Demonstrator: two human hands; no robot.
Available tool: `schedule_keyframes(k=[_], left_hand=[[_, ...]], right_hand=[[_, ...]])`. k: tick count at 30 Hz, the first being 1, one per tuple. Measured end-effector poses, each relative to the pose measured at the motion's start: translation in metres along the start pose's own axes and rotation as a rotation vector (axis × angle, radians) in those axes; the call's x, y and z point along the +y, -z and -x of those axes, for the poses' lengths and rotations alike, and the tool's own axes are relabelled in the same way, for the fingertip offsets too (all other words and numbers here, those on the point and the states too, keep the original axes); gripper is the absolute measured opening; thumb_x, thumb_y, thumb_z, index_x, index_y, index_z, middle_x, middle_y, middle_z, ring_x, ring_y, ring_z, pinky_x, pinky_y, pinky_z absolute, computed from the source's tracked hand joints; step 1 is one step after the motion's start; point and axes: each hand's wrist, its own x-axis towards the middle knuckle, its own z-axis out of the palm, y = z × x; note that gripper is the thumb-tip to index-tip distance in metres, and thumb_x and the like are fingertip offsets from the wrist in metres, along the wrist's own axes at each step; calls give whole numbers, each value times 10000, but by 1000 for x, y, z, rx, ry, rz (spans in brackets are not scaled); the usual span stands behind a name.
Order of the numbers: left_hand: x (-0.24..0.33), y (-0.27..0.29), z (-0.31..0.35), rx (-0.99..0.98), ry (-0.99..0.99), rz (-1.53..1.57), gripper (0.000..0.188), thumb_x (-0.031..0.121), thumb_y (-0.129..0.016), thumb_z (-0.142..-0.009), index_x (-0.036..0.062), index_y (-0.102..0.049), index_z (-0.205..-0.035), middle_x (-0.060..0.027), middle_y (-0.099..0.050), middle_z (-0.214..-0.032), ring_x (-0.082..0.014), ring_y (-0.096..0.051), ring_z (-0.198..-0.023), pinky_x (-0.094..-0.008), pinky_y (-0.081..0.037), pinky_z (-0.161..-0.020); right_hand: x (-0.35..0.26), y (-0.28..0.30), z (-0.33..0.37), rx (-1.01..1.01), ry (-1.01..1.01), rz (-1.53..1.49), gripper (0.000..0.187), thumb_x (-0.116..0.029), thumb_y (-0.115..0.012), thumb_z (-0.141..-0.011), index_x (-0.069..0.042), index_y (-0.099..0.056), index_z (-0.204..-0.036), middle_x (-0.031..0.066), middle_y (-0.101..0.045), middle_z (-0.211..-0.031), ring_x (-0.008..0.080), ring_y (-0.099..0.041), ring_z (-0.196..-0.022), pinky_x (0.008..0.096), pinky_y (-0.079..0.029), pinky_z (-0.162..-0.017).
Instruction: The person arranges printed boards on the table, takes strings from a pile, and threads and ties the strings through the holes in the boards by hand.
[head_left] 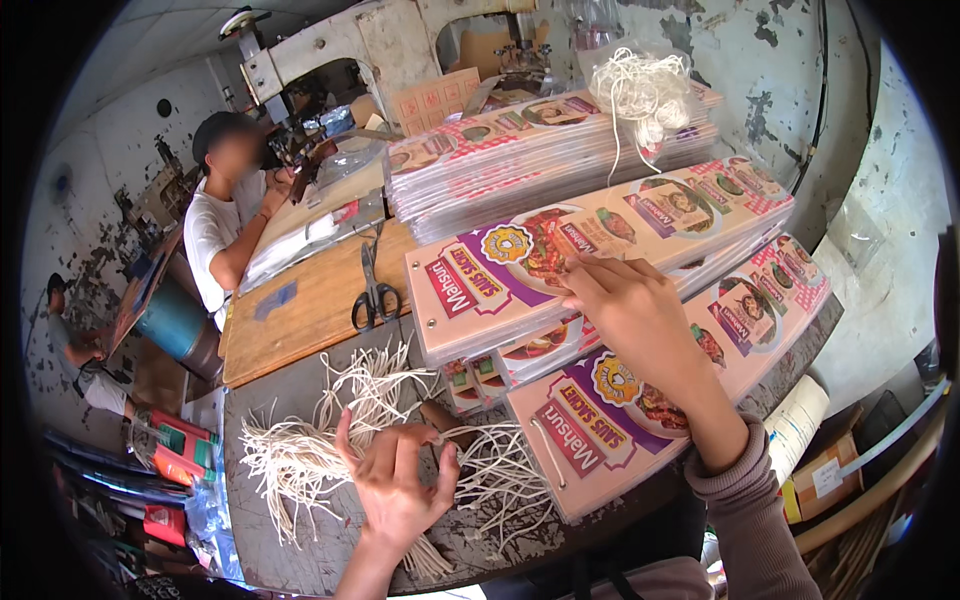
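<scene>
My right hand (pixel 625 300) rests its fingertips on the top printed sheet (pixel 690 210) of a plastic-covered stack and grips nothing that I can see. My left hand (pixel 395 480) is raised over the dark worktop, one finger stretched up and the thumb apart from the others. Beneath and beside it lie loose bundles of white cord (pixel 300 450), with more cord pieces (pixel 500 470) to the right. A brown handle-like piece (pixel 445 422) lies just beyond its fingers. Nearest me, another printed sheet (pixel 640 400) has a white cord loop (pixel 545 455) along its left end.
Black scissors (pixel 372 285) lie on a wooden board (pixel 300 320). A taller stack of printed sheets (pixel 480 180) stands behind, a bag of white cord (pixel 645 95) on top. A person in a white shirt (pixel 225 220) works at the far left; a second person (pixel 75 330) is farther off.
</scene>
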Motion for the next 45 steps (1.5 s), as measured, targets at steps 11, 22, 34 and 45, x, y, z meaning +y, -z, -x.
schedule_keyframes(k=[11, 22, 34, 45], left_hand=[[2, 3, -2, 24, 10, 14, 110, 140, -627, -753, 64, -551, -780, -30, -608, -737, -173, -589, -610, -548, -190, -1040], [0, -4, 3, 24, -6, 28, 109, 146, -649, -740, 74, -574, -774, -40, -613, -721, -172, -591, -614, -551, -201, -1039], [-9, -2, -1, -213, -245, 51, 86, 127, -654, -733, 103, -580, -696, -12, -584, -579, -126, -583, -542, -420, -353, -970], [-30, 6, -7, -246, -19, -211, 74, 93, -635, -755, 104, -578, -801, -46, -594, -692, -180, -599, -651, -495, -239, -1035]], right_hand=[[5, 1, -10, 212, 52, 83, 196, -93, -599, -678, -46, -572, -867, 65, -622, -850, 189, -605, -818, 330, -451, -734], [-4, 42, 20, -109, -100, -51, 451, -33, -622, -647, -57, -558, -1094, 133, -492, -1160, 298, -499, -1060, 434, -384, -897], [-17, 77, 63, -369, -332, -224, 594, -42, -671, -652, -163, -544, -1220, 123, -458, -1308, 382, -348, -1268, 572, -233, -1042], [-6, 85, 107, -598, -418, -318, 803, 110, -576, -538, -128, -460, -1296, 161, -371, -1378, 427, -276, -1298, 551, -208, -1065]])
